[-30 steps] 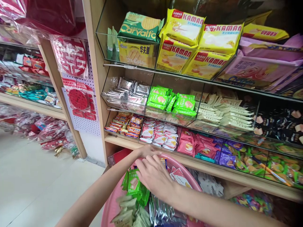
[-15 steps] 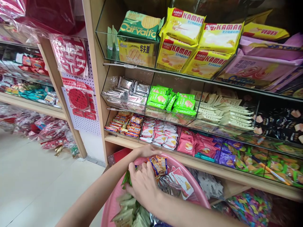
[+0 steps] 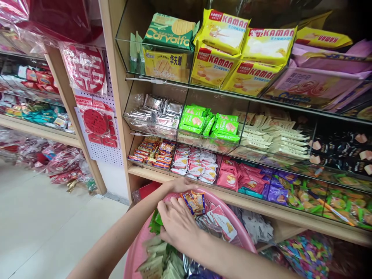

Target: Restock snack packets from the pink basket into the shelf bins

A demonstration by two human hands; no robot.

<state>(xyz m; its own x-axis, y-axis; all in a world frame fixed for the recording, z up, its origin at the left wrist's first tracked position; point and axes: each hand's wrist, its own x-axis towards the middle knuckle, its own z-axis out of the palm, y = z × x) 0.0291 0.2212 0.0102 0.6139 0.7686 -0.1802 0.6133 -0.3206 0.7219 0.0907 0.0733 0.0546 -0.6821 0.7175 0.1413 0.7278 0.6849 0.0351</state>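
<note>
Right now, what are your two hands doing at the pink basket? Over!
Left hand at far rim of pink basket. Right hand over green packets, fingertips hidden. Right forearm partly blocks view of silver packets.

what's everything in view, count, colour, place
shelves: several, wood-toned, centre and left
large packs: many, yellow, green, purple, top row
small packets: many, silver, green, cream, black, pink, purple, orange, lower rows
far packets: many, mixed, left shelves
decorations: at least two, red, left panel
bagged goods: many, mostly red, left
small pieces: many, multicoloured, below shelves
floor: one, pale, left
basket: one, pink, lower centre
basket packets: many, mixed, inside
left hand: one, bare, at basket rim
right hand: one, bare, over packets
</note>
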